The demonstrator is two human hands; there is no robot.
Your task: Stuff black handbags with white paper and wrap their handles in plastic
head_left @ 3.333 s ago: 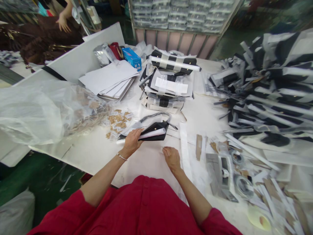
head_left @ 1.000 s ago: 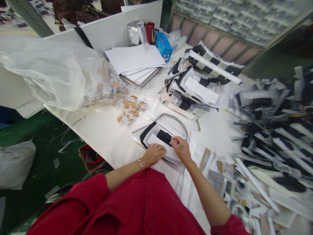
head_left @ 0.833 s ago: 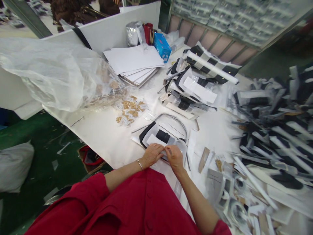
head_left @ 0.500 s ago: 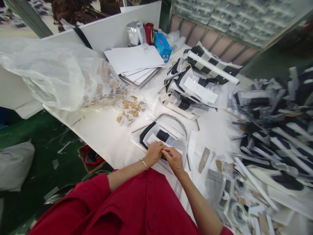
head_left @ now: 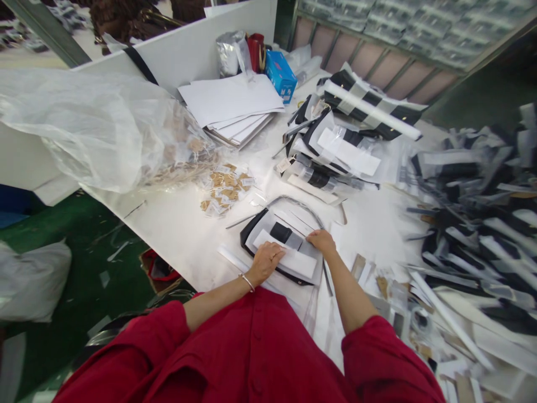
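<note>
A black and white handbag (head_left: pixel 282 231) lies flat on the table in front of me, a white strip (head_left: pixel 300 263) across its front and its wrapped grey strap (head_left: pixel 302 205) arched above it. My left hand (head_left: pixel 268 262) grips the bag's near side, its bent fingers over the strip; the thumb is hard to see. At the upper right corner, close to the strap's end, my right hand (head_left: pixel 322 242) has its fingers curled closed on the bag's edge. Exactly what lies beneath those fingertips is hidden.
Tan tags (head_left: pixel 226 187) lie beyond the bag, beside a large clear plastic bag (head_left: pixel 104 129). White sheets (head_left: pixel 230 101) and a blue box (head_left: pixel 280 75) stand farther back. More wrapped handbags (head_left: pixel 335 148) are stacked behind; wrapping scraps (head_left: pixel 453 313) and bags crowd the right.
My right hand has left my left hand at the bag's near edge and moved up and right to its far corner. My left hand stays on the strip.
</note>
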